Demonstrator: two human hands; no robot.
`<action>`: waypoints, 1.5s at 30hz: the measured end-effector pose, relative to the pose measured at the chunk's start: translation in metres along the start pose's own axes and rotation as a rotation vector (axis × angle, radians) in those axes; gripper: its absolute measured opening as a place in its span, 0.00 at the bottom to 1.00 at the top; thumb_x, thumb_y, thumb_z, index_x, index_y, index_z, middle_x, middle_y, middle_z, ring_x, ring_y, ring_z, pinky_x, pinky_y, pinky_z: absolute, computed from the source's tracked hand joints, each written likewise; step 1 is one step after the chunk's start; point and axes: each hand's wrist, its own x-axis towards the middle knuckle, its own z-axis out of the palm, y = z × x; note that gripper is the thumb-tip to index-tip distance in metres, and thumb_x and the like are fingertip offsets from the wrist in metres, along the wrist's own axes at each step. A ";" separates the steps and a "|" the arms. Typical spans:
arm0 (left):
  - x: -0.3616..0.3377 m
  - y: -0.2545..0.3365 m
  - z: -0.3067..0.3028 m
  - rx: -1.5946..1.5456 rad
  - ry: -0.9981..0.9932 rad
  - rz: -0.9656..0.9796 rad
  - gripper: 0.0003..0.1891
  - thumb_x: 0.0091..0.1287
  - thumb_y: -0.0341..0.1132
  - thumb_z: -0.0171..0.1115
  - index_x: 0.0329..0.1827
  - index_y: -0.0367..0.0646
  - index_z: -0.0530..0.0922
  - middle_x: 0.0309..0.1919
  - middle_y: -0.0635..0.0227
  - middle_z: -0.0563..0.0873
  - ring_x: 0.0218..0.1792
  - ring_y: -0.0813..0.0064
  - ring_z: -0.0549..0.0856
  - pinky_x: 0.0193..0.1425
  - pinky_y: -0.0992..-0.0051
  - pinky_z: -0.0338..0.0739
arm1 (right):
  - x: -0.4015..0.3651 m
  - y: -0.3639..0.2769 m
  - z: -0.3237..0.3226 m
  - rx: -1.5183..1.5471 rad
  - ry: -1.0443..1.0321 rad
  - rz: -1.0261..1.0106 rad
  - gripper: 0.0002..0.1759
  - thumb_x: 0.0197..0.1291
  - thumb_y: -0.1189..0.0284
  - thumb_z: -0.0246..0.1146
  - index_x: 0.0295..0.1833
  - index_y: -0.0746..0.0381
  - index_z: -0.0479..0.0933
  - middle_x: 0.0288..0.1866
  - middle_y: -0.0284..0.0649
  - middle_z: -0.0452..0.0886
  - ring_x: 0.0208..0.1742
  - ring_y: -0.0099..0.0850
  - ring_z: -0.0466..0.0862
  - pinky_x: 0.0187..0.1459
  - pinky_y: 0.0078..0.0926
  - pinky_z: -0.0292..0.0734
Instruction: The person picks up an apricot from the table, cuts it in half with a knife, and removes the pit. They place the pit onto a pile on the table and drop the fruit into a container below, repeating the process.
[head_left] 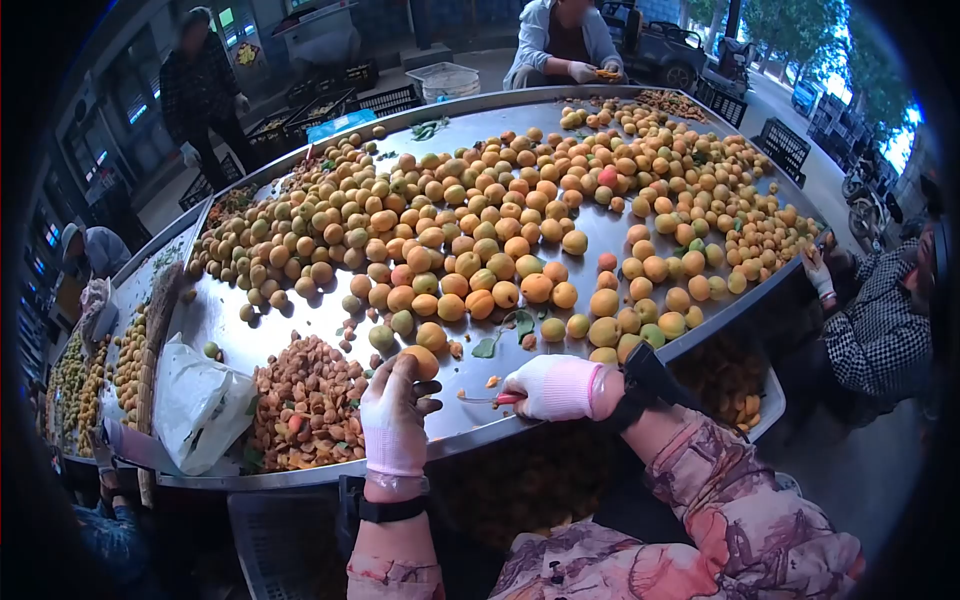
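At the near edge of a broad metal table (225,320): a person (565,48) at the far side, loose orange-yellow fruit (536,288) massed over the middle, a brown heap of stones (305,400) left of the hands. White-rimmed tub (774,405) below the rim, to the right; crumpled white bag (195,400) beyond the heap. Left hand (393,425), gloved, over the near edge, fingertips and thumb pinched round a single fruit (421,363), held up. Right hand (560,388), gloved, fingers closed on the red handle (510,398) of a thin metal tool, its tip toward the left hand, apart from the fruit. Reads as fruit gripped, tool poised; closing that gap would call for the tip kept off the left fingers. Room: short gap between hands, a scrap (493,381) in it; heap crowds the left, fruit and a leaf (484,348) lie ahead, rim just beneath the wrists.
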 end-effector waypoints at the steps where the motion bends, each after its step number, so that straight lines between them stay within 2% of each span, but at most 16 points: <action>1: 0.000 0.001 -0.002 -0.013 0.008 0.008 0.22 0.75 0.42 0.62 0.60 0.29 0.76 0.43 0.60 0.85 0.34 0.71 0.87 0.32 0.78 0.81 | -0.003 -0.003 -0.002 0.066 0.021 -0.044 0.16 0.67 0.63 0.60 0.54 0.60 0.82 0.42 0.51 0.86 0.45 0.48 0.87 0.48 0.43 0.80; 4: -0.001 0.005 -0.007 -0.030 0.029 0.015 0.23 0.75 0.42 0.62 0.61 0.30 0.75 0.42 0.60 0.85 0.34 0.72 0.87 0.32 0.78 0.81 | -0.013 -0.001 -0.014 -0.056 0.253 0.149 0.16 0.68 0.60 0.60 0.49 0.62 0.81 0.40 0.52 0.86 0.44 0.48 0.87 0.47 0.44 0.80; 7: -0.001 0.007 -0.008 -0.025 0.023 0.020 0.23 0.75 0.43 0.61 0.61 0.30 0.75 0.42 0.60 0.85 0.34 0.72 0.87 0.32 0.78 0.81 | -0.019 0.008 -0.017 -0.252 0.359 0.352 0.14 0.68 0.64 0.56 0.46 0.62 0.82 0.39 0.51 0.87 0.42 0.49 0.88 0.44 0.47 0.83; 10: -0.001 0.006 -0.007 -0.035 0.007 0.020 0.22 0.76 0.43 0.61 0.61 0.31 0.75 0.42 0.61 0.85 0.34 0.72 0.87 0.33 0.77 0.81 | -0.010 0.017 -0.017 -0.297 0.294 0.440 0.14 0.66 0.68 0.57 0.46 0.62 0.85 0.40 0.50 0.88 0.43 0.49 0.89 0.44 0.46 0.85; 17: -0.001 0.012 -0.009 -0.090 0.076 0.071 0.21 0.76 0.44 0.60 0.59 0.34 0.76 0.42 0.63 0.84 0.34 0.74 0.86 0.32 0.78 0.80 | 0.016 -0.010 -0.009 -0.439 0.145 0.393 0.13 0.63 0.73 0.60 0.47 0.63 0.87 0.43 0.49 0.90 0.46 0.45 0.91 0.44 0.43 0.86; 19: 0.001 0.017 -0.015 -0.120 0.104 0.079 0.20 0.76 0.44 0.60 0.58 0.35 0.77 0.42 0.64 0.84 0.34 0.74 0.86 0.32 0.79 0.79 | 0.019 -0.031 -0.002 -0.443 0.088 0.279 0.14 0.65 0.73 0.59 0.51 0.64 0.85 0.47 0.49 0.88 0.47 0.45 0.90 0.44 0.43 0.86; 20: 0.002 0.017 -0.018 -0.128 0.121 0.074 0.17 0.75 0.48 0.61 0.54 0.43 0.79 0.39 0.68 0.84 0.37 0.75 0.86 0.34 0.79 0.73 | 0.018 -0.044 -0.001 -0.383 0.067 0.192 0.13 0.65 0.73 0.59 0.51 0.62 0.85 0.47 0.49 0.87 0.47 0.45 0.90 0.44 0.43 0.86; 24: 0.010 0.022 -0.035 -0.264 0.137 0.078 0.17 0.76 0.47 0.61 0.55 0.43 0.78 0.42 0.70 0.84 0.39 0.74 0.86 0.35 0.79 0.75 | 0.021 -0.055 0.006 -0.212 0.131 0.011 0.12 0.66 0.71 0.58 0.52 0.59 0.82 0.45 0.48 0.85 0.46 0.47 0.88 0.46 0.44 0.84; 27: 0.012 0.021 -0.045 -0.334 0.125 0.081 0.18 0.76 0.48 0.61 0.56 0.43 0.78 0.44 0.69 0.85 0.42 0.73 0.87 0.37 0.79 0.77 | 0.012 -0.051 -0.007 -0.180 0.176 0.038 0.15 0.66 0.72 0.58 0.54 0.61 0.83 0.47 0.49 0.87 0.49 0.47 0.88 0.50 0.44 0.83; 28: 0.013 0.019 -0.048 -0.342 0.091 0.063 0.20 0.76 0.47 0.60 0.60 0.42 0.77 0.47 0.67 0.85 0.45 0.72 0.87 0.38 0.79 0.79 | 0.008 -0.048 -0.010 -0.051 0.233 -0.107 0.14 0.68 0.70 0.57 0.53 0.62 0.81 0.46 0.51 0.86 0.49 0.49 0.86 0.51 0.45 0.80; 32: 0.010 0.018 -0.038 -0.332 -0.030 0.012 0.23 0.78 0.46 0.58 0.67 0.40 0.72 0.54 0.62 0.83 0.49 0.68 0.87 0.41 0.77 0.81 | 0.020 -0.033 -0.007 0.325 0.483 -0.123 0.16 0.69 0.67 0.57 0.56 0.65 0.77 0.45 0.55 0.84 0.49 0.54 0.84 0.49 0.45 0.79; 33: 0.008 0.017 -0.034 -0.293 -0.017 0.013 0.23 0.78 0.45 0.58 0.68 0.39 0.72 0.55 0.62 0.83 0.51 0.68 0.86 0.44 0.76 0.82 | 0.023 -0.035 -0.009 0.503 0.543 -0.168 0.19 0.72 0.66 0.58 0.61 0.68 0.75 0.37 0.44 0.81 0.36 0.33 0.85 0.39 0.32 0.79; 35: 0.009 0.006 -0.027 -0.052 -0.096 0.248 0.21 0.78 0.39 0.57 0.69 0.38 0.71 0.56 0.59 0.81 0.50 0.68 0.87 0.46 0.76 0.84 | 0.015 -0.039 -0.017 0.988 0.349 -0.002 0.19 0.75 0.63 0.57 0.62 0.65 0.74 0.35 0.34 0.79 0.30 0.20 0.79 0.30 0.22 0.75; 37: 0.003 0.018 -0.006 -0.200 -0.125 0.147 0.25 0.74 0.32 0.59 0.72 0.31 0.69 0.59 0.56 0.79 0.56 0.67 0.82 0.60 0.69 0.79 | 0.021 -0.033 -0.010 1.057 0.338 -0.103 0.20 0.77 0.61 0.56 0.63 0.64 0.74 0.34 0.31 0.77 0.27 0.16 0.75 0.26 0.17 0.71; 39: 0.006 0.012 -0.002 -0.123 -0.133 0.128 0.26 0.72 0.30 0.60 0.72 0.31 0.69 0.59 0.55 0.79 0.58 0.68 0.80 0.63 0.67 0.77 | 0.025 -0.028 -0.002 1.130 0.315 -0.170 0.21 0.78 0.58 0.56 0.63 0.63 0.74 0.33 0.29 0.77 0.25 0.14 0.73 0.24 0.15 0.68; 45: 0.011 0.001 0.018 0.004 -0.123 0.152 0.29 0.67 0.22 0.64 0.72 0.29 0.68 0.59 0.55 0.81 0.56 0.70 0.83 0.60 0.72 0.79 | 0.026 -0.018 0.005 1.104 0.364 -0.348 0.22 0.80 0.54 0.53 0.59 0.62 0.76 0.30 0.29 0.77 0.22 0.14 0.71 0.23 0.15 0.66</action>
